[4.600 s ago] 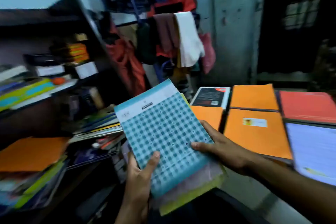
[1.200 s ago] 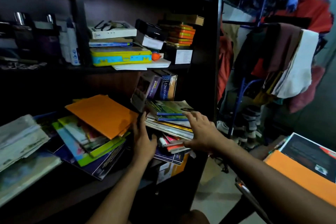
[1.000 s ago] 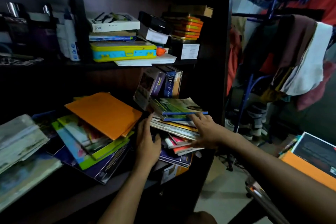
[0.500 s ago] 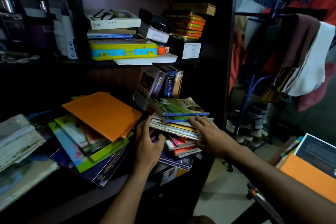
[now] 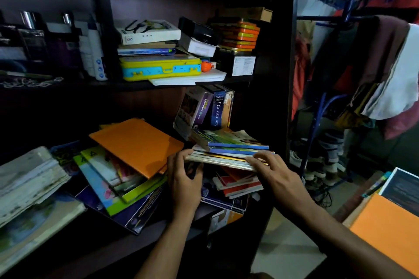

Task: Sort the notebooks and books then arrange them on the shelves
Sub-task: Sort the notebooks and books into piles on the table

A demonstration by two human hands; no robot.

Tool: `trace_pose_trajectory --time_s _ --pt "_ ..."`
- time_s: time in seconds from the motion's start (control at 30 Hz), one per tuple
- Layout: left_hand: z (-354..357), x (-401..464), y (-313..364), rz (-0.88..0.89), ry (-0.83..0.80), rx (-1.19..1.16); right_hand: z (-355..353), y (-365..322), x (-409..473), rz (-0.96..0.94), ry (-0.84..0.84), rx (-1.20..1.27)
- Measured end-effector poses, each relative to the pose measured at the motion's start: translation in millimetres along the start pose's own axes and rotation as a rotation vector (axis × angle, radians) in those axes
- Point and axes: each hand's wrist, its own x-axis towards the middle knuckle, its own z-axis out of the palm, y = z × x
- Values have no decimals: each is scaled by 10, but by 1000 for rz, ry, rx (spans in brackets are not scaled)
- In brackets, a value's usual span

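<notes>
A stack of thin books (image 5: 229,149) lies on the lower shelf (image 5: 95,253) of a dark bookcase. My left hand (image 5: 184,179) grips the stack's left edge, thumb on top. My right hand (image 5: 275,173) holds the right front edge, fingers curled over it. The upper books are raised off the red and orange books (image 5: 238,184) underneath. An orange notebook (image 5: 138,145) tops a slanted pile of books to the left. Upright behind the stack stand a blue dictionary (image 5: 217,108) and a purple book (image 5: 199,108).
The upper shelf carries a yellow and blue case (image 5: 161,68), a white box (image 5: 148,31), orange tins (image 5: 240,35) and bottles (image 5: 93,50). Worn books (image 5: 29,179) lie at far left. A clothes rack (image 5: 371,59) stands right. Orange notebooks (image 5: 387,224) lie on a surface at bottom right.
Earlier I held a blue checked notebook by the table; since then I have turned to the bookcase. Over the last second both hands closed on the right stack and lifted its upper books slightly.
</notes>
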Motion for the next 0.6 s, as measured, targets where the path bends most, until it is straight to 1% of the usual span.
trace_pose_trajectory --time_s 0.07,0.17,0.2,0.3,0.37,0.47,0.53,0.6 --pt "3 7 -11 -18 -60 -26 -26 -19 24 11 31 5" --pt "-36 18 24 -190 -217 -234 -53 -81 55 -7 73 -28" --pt "-53 20 42 -228 -241 -269 -51 -107 56 -14 90 -26" --pt "-88 35 43 -284 -213 -334 -38 -223 16 -39 117 -5" --pt "-109 48 33 -337 -172 -368 22 -300 -55 -93 153 -8" --pt "-139 49 28 -335 -146 -377 94 -368 -180 -146 185 31" --pt "-151 54 40 -328 -143 -402 134 -352 -225 -75 141 44" --pt "-164 58 44 -333 -121 -417 175 -335 -246 18 56 10"
